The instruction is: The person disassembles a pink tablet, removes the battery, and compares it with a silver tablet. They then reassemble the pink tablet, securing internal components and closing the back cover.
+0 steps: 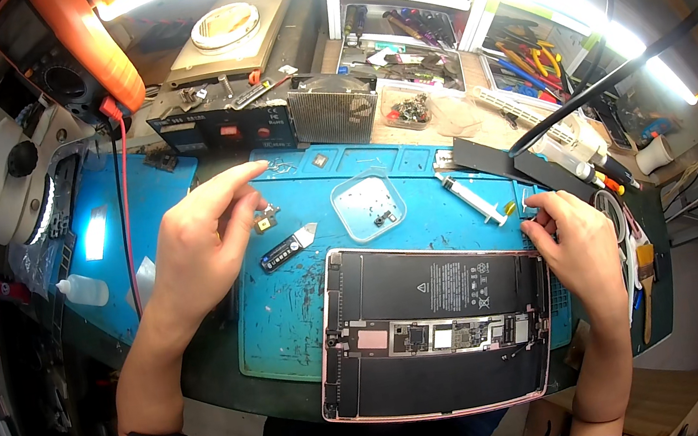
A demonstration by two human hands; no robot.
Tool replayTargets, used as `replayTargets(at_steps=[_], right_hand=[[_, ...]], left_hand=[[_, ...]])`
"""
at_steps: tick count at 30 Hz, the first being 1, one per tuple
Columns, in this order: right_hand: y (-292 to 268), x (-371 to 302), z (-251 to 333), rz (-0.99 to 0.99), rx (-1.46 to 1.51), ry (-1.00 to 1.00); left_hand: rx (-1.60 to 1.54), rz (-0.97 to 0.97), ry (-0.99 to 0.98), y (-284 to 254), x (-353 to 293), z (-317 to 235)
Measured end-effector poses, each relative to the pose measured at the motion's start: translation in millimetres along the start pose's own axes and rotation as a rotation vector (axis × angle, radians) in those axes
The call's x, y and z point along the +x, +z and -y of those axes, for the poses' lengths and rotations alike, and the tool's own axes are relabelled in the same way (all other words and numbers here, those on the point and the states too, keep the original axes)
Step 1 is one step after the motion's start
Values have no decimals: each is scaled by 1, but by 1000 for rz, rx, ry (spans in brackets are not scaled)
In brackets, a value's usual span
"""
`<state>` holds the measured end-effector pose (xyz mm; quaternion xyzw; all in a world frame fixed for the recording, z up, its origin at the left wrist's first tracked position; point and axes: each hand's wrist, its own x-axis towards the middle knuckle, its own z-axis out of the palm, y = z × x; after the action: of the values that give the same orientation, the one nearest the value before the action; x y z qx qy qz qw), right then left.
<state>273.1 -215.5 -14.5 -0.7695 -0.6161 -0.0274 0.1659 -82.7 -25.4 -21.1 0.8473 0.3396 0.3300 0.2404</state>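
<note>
An opened tablet (445,379) with a pink rim lies on the blue mat (279,322), its black battery cells and central circuit board bare. My left hand (203,238) hovers over the mat left of the tablet, index finger and thumb apart with nothing between them. Close to its thumb lie a small metal part (264,220) and a black-handled blade tool (288,248). At the tablet's upper right corner, my right hand (576,240) has its fingers curled and pinched; whatever they may hold is too small to make out. A syringe (475,200) lies just beyond those fingertips.
A clear plastic dish (368,205) holds several tiny dark parts. Behind the mat stands a black powered box (226,131). An orange multimeter (95,53) and a white microscope (1,179) are at left. A black cable (612,81) arches over the right side, above a brush (647,283).
</note>
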Motion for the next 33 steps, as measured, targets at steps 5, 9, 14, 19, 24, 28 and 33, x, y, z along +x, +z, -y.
replayTargets(at_steps=[5, 9, 14, 19, 24, 28, 33], right_hand=[[1, 0, -1, -3, -12, -11], [0, 0, -1, -3, -6, -5], [1, -1, -2, -9, -16, -8], [2, 0, -1, -9, -13, 5], [3, 0, -4, -22, -7, -4], [4, 0, -4, -28, -1, 4], [4, 0, -7, -33, -17, -34]], left_hand=[[-3, -4, -2, 0, 0, -1], [-1, 0, -8, 0, 0, -1], [-11, 5, -14, -1, 0, -2], [9, -11, 10, 0, 1, -1], [14, -17, 18, 0, 1, 0], [-7, -13, -7, -1, 1, -1], [-7, -15, 3, 0, 1, 2]])
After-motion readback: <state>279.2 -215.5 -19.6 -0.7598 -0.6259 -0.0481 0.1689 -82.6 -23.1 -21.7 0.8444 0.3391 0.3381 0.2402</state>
